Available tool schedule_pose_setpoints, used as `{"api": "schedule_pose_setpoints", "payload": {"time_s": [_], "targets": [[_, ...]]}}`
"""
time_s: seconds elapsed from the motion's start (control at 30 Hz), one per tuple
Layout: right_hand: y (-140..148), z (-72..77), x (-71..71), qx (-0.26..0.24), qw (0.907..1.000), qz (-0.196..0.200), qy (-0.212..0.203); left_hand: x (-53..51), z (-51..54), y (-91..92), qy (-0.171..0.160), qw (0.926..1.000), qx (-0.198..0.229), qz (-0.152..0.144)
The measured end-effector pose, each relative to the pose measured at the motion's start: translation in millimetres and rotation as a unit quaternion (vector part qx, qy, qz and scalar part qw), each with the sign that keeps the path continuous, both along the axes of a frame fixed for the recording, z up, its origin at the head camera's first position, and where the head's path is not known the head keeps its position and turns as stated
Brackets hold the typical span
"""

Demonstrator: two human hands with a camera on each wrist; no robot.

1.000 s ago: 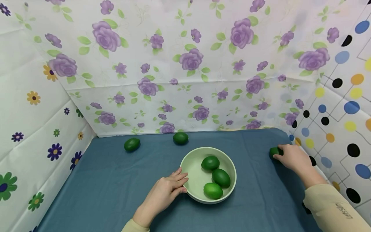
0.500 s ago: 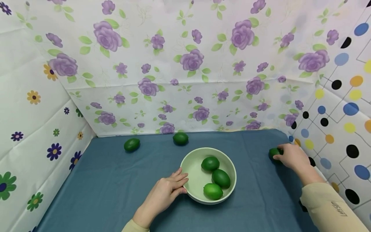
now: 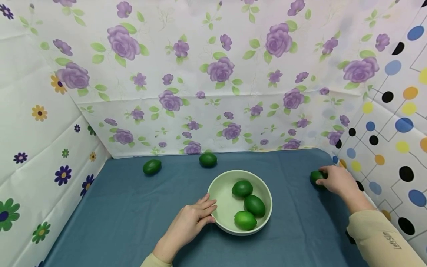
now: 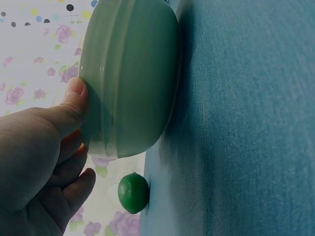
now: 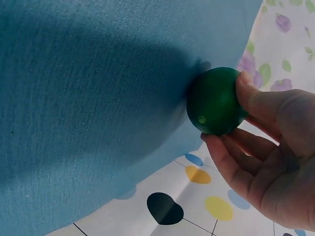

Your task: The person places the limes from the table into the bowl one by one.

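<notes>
The pale green bowl (image 3: 223,185) holds three green fruits: two dark ones (image 3: 242,188) (image 3: 254,205) and a lighter one (image 3: 245,220). My left hand (image 3: 190,222) touches the bowl's left rim; in the left wrist view the thumb of that hand (image 4: 39,147) lies against the bowl's side (image 4: 133,73), fingers loosely bent beneath it. At the right of the cloth, my right hand (image 3: 338,181) pinches a dark green fruit (image 3: 316,177). The right wrist view shows this fruit (image 5: 214,101) between the thumb and fingertips of the hand (image 5: 280,147), close to the cloth.
Two more dark green fruits (image 3: 152,167) (image 3: 208,160) lie near the back edge of the blue cloth (image 3: 133,215). A flowered sheet (image 3: 200,74) stands behind, with a daisy-patterned sheet (image 3: 40,148) on the left and a dotted one (image 3: 393,118) on the right. A dark object is partly hidden under the right sleeve.
</notes>
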State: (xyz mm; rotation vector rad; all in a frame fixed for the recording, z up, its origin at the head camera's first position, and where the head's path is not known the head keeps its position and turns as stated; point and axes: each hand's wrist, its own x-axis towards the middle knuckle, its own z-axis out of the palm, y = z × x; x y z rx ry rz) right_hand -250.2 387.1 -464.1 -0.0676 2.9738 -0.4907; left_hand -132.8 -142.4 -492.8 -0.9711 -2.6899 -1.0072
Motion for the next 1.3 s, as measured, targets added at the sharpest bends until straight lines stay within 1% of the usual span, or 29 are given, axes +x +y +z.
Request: {"api": "schedule_pose_setpoints", "payload": {"time_s": [0.13,0.27,0.33,0.53,0.8,1.03,1.3], "targets": [[3,-1.0,-2.0,-0.006,0.9999,0.001,-0.010,-1.1,-0.5,0.5,0.010,0.9999,0.001,-0.002],[6,-2.6,-4.4,-0.014,0.9998,0.005,-0.010,-1.2,0.0,0.2,0.014,0.9999,-0.002,-0.003],[7,-3.2,-5.2,-0.017,0.9998,0.009,-0.007,-1.2,0.1,0.0,0.011,0.9999,-0.004,-0.003],[11,-4.5,-4.7,-0.025,0.9995,0.018,-0.008,-1.9,0.7,-0.3,-0.011,0.9999,-0.005,-0.001],[12,-4.9,-4.3,-0.025,0.9995,0.018,-0.012,-1.4,0.3,-0.1,-0.037,0.9991,0.015,0.010],[12,-4.3,-5.7,-0.021,0.9995,0.020,-0.015,-2.3,-0.2,-0.1,-0.033,0.9993,0.015,0.013],[12,-5.2,-5.3,-0.022,0.9993,0.029,-0.010,-1.9,-0.3,0.6,-0.038,0.9990,0.019,0.012]]}}
